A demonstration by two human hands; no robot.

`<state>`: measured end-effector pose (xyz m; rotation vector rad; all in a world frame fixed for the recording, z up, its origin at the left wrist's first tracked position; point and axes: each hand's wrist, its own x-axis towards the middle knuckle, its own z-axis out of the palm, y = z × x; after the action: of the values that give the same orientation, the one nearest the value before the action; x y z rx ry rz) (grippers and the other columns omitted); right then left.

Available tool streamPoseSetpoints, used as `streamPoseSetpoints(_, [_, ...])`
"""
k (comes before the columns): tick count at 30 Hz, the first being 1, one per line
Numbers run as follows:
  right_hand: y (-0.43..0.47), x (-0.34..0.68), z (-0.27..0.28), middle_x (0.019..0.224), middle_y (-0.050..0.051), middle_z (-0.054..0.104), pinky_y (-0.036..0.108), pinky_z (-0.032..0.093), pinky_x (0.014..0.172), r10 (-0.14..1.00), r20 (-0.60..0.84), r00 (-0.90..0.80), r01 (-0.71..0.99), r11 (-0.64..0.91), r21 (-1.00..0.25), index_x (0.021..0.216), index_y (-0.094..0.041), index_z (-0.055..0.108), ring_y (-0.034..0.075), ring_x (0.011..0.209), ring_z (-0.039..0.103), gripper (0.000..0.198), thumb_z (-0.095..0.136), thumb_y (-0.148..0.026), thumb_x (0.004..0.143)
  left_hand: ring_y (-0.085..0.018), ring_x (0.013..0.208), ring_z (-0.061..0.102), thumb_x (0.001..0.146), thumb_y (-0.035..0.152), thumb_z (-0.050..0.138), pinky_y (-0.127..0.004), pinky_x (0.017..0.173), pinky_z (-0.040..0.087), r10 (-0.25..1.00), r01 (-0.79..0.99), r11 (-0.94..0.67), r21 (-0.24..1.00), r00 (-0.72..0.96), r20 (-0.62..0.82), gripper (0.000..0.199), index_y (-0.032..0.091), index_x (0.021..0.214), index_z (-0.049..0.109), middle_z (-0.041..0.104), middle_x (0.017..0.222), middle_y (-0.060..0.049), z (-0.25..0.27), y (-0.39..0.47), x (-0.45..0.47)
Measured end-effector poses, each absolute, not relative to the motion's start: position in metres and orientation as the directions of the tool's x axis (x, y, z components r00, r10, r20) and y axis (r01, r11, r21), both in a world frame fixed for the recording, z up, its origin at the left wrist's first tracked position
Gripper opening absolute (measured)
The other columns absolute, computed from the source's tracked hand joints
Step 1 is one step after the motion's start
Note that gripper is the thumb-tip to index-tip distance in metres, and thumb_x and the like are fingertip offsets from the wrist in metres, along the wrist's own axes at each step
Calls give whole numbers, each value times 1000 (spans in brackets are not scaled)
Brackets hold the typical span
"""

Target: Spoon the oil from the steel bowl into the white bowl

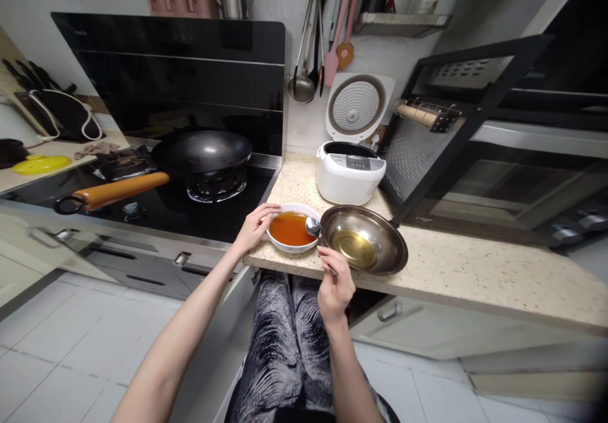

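Note:
A white bowl (274, 243) of reddish-orange liquid (289, 228) sits near the counter's front edge. My left hand (254, 228) grips its left rim, fingers on the edge. My right hand (336, 280) is closed around the handle of a metal spoon (313, 226). The spoon's head is over the right side of the bowl, above or just at the liquid; I cannot tell whether it touches. Close on the right stands a wide metal basin (392, 246) with a shallow pool of yellowish liquid (354, 247) in its bottom.
A white rice cooker (351, 181) stands behind the basin with its lid up. On the left, a black wok (204, 151) rests on the gas stove, its wooden handle (126, 190) pointing towards me. A black rack with an oven (532, 182) is on the right.

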<state>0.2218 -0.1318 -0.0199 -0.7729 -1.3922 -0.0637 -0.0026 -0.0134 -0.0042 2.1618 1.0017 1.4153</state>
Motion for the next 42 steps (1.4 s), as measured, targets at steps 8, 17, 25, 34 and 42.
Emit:
streamPoseSetpoints(8, [-126,213,-21,99,7,74,35,61,80,449,879,157,469,750,-467,101,-22,66,18,92,73,20,52,-8,99,-25,124,65,106,34,43,-42,112,48,730,353,-680,642,248,637,37,21,115,76,70,129,-12,-6,-13,-3])
streamPoseSetpoints(17, [-123,212,-24,98,7,74,35,61,82,483,862,154,456,739,-496,100,-21,66,18,93,72,18,52,-11,100,-25,124,65,106,32,43,-43,112,48,723,342,-689,640,253,643,36,20,115,76,69,129,-12,-7,-12,-3])
streamPoseSetpoints(25, [-122,214,-22,97,7,76,34,61,83,505,843,186,442,723,-531,100,-21,68,18,93,73,16,54,-13,100,-25,124,65,106,33,43,-43,110,50,728,342,-684,645,250,639,36,20,115,76,69,130,-12,-7,-12,-3])
streamPoseSetpoints(34, [-121,211,-20,96,6,75,32,62,85,542,813,214,435,692,-576,98,-20,68,17,94,73,15,54,-15,101,-25,124,65,106,33,43,-44,112,48,723,339,-689,641,246,646,36,20,114,76,69,129,-12,-8,-10,-4])
streamPoseSetpoints(42, [-122,210,-20,96,6,76,33,62,85,535,809,243,434,686,-584,98,-20,68,17,93,74,16,53,-17,101,-25,124,65,106,34,43,-44,112,48,733,343,-678,650,245,635,37,20,114,76,69,130,-12,-6,-12,-3])
